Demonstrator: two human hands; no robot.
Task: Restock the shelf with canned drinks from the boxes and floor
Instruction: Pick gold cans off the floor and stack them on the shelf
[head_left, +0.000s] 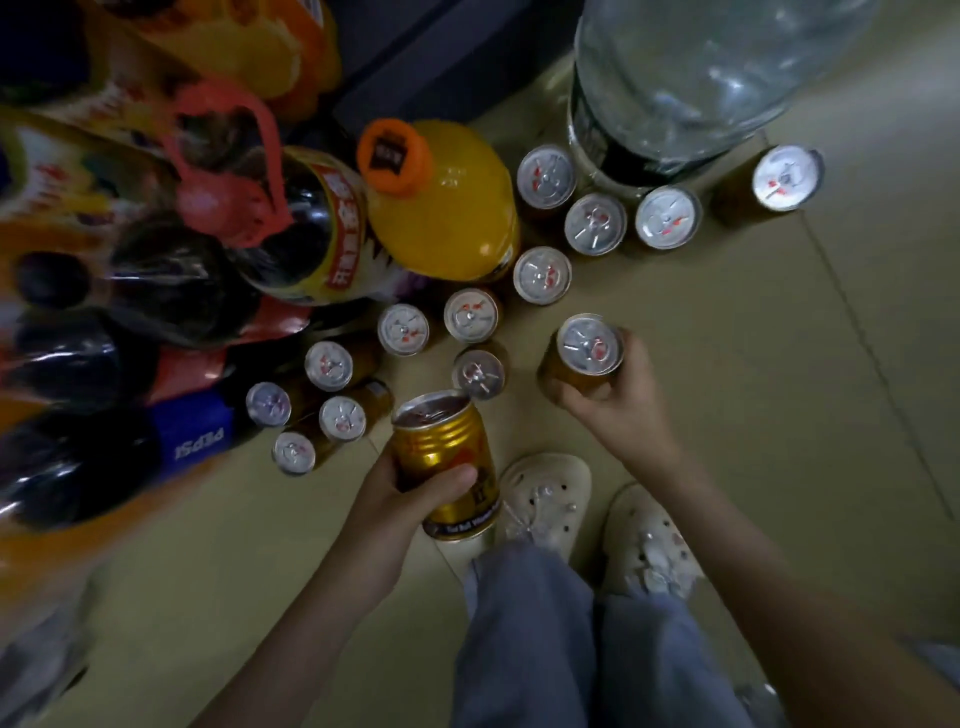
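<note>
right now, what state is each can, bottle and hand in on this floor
left hand, gripping the gold can
gold can, tilted, off the floor
right hand, gripping the second can
second can, upright, sealed; unclear whether lifted
floor cans, standing upright, sealed
orange bottle, upright, cap on
clear water bottle, upright

Your left hand (400, 499) grips a tilted gold can (447, 462); your right hand (618, 400) holds another can (584, 356) among floor cans (543, 275).
</note>
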